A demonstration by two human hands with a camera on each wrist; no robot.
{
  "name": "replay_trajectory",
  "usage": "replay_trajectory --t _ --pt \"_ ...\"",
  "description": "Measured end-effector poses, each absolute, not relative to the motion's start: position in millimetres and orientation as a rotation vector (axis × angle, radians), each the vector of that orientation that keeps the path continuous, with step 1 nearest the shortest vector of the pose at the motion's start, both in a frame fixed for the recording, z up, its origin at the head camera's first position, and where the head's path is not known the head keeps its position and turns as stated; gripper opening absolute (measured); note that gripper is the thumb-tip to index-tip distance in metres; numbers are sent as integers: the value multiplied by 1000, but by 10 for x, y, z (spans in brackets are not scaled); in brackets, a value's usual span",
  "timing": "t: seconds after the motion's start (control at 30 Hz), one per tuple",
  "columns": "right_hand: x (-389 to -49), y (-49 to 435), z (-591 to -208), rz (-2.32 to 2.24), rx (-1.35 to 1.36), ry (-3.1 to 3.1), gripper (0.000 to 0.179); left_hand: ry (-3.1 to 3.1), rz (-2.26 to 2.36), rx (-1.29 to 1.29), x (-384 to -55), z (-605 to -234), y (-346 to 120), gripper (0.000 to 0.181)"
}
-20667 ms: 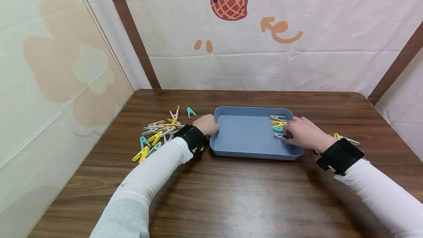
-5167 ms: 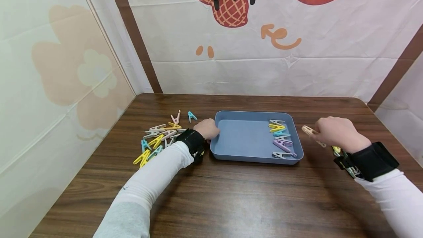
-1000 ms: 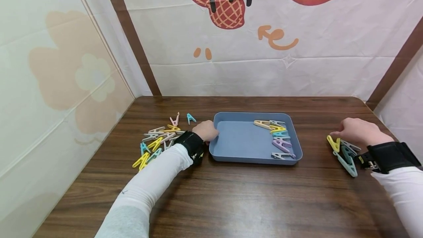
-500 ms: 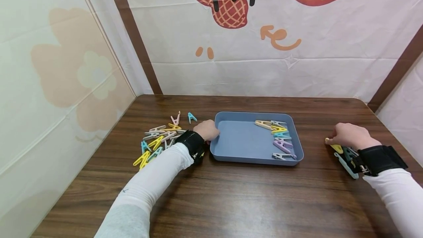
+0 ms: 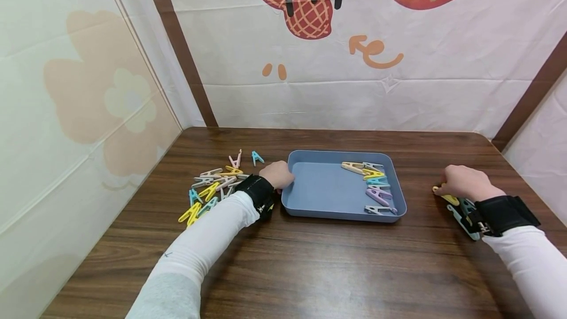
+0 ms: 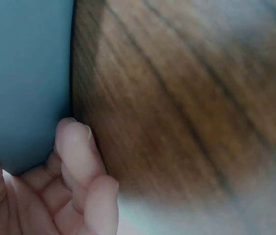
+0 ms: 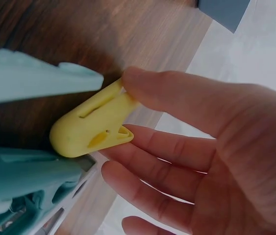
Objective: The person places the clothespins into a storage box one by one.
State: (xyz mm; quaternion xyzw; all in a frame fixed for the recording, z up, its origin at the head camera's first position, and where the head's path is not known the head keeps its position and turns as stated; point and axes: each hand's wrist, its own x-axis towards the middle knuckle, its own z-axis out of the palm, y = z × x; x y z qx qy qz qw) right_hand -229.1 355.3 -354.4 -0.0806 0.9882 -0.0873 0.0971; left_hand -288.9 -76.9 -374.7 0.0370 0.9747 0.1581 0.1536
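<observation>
My left hand (image 5: 276,175) grips the left end of a blue-grey tray (image 5: 319,186); the left wrist view shows fingers curled at the tray's wall (image 6: 25,73). In the tray's right half lie several clothespins: a beige one (image 5: 352,167) beside a roughly lined-up column with yellow, blue, purple and grey ones. Right of the tray, my right hand (image 5: 469,182) pinches a yellow clothespin (image 7: 86,125) between thumb and fingers. Close by it are a pale mint clothespin (image 7: 35,78) and a dark teal one (image 7: 25,181), partly hidden by the wrist in the head view.
A loose heap of yellow, grey, pink and blue clothespins, with a yellow clothespin (image 5: 209,191) among them, lies left of the tray. Behind it a single blue clothespin (image 5: 257,157) lies apart. A printed cloth wall (image 5: 336,102) stands behind the wooden table (image 5: 310,265).
Earlier, my right hand arranged clothespins in the tray, then carried the beige one, which now lies there. Since a second ago it has closed on the yellow clothespin and shifted it slightly left.
</observation>
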Motion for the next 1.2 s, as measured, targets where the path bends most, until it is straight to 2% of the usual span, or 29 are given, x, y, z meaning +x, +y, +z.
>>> replay_trajectory --t 0.37,0.53,1.2 --pt "-2347 3512 -3413 -249 -223 2954 27 2788 481 119 -2864 -3712 -775 26" --pt "-2361 3420 -3296 -243 -269 3006 32 2788 477 110 -2877 -3724 -775 26" --pt "-2508 2604 -2961 -181 -510 3139 35 2787 474 84 -2926 -3803 -779 25"
